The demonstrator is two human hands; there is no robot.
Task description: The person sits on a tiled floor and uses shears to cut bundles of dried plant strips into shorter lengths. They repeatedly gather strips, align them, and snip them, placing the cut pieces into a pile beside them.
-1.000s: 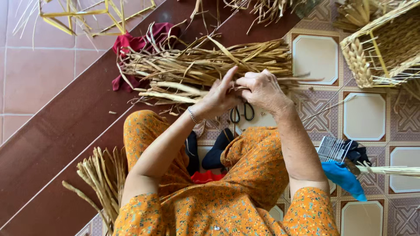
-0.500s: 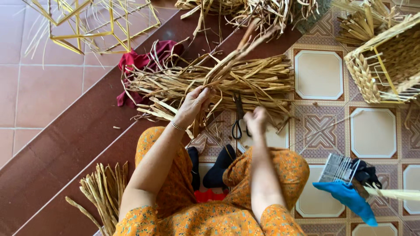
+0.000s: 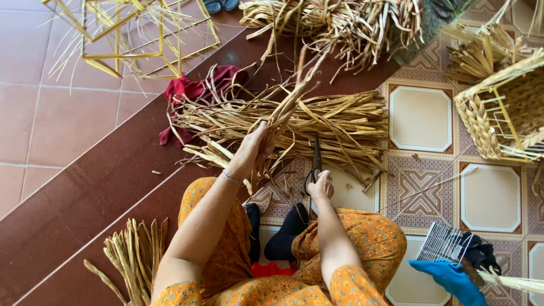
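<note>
My left hand (image 3: 253, 152) grips a bunch of dried straw strands (image 3: 286, 107) that slants up to the right over a flat pile of straw (image 3: 340, 127) on the floor. My right hand (image 3: 322, 185) is closed on the handles of black scissors (image 3: 315, 161), whose blades point up into the pile. Both arms reach out over my orange flowered clothing (image 3: 362, 249). A thin bracelet (image 3: 231, 178) circles my left wrist.
A woven basket on a yellow frame (image 3: 501, 113) stands at right. A bare yellow wire frame (image 3: 141, 34) lies at top left beside a red cloth (image 3: 190, 93). More straw heaps (image 3: 340, 22) lie at top, a bundle (image 3: 133, 258) at bottom left. Another person's blue-gloved hand (image 3: 450, 277) holds a wire grid (image 3: 445, 245).
My hands have parted: the left lifted a straw bunch up off the pile, the right dropped to the scissors on the floor and took their handles. The view shifted downward.
</note>
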